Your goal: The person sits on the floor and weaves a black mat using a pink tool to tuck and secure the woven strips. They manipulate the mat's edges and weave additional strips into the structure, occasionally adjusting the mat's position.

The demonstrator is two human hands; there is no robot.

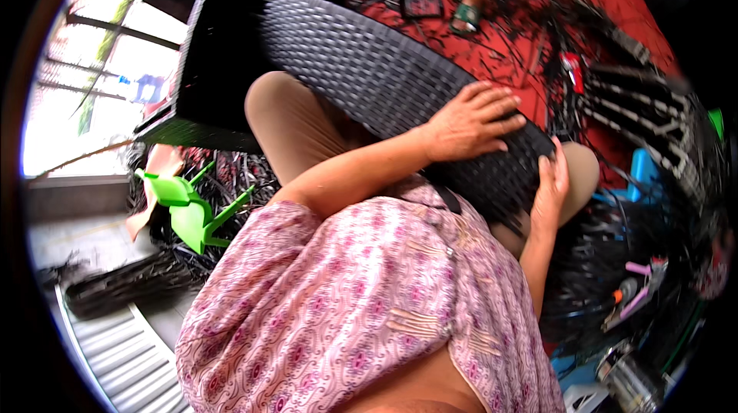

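The left hand [470,122] lies flat on top of the woven panel [369,67], fingers spread and pressing on the dark weave, not curled around anything. The right hand [552,186] clasps the panel's near end from the side, thumb on the edge and fingers bent round it; how far they wrap underneath cannot be told. The panel is a long, curved piece of dark grey wickerwork; it rests across the person's lap, on the knee [280,117] in tan trousers, and runs from the hands up and away to the left. Its far end is blurred. Just behind the panel's far end stands a larger black woven frame [207,59], boxy and upright. Below and to the left of the panel a green plastic stool [188,209] lies tipped on a heap of black strips [123,282]. Beyond the panel's upper edge spreads a red mat [530,36] littered with more dark strips, and another person's foot in a green sandal [466,17] stands on it. To the right of the panel's near end sits a blue stool [644,174], and lower down a few pink and orange tools [634,290] lie among black strands. The person's pink patterned blouse [361,305] fills the foreground beneath the panel
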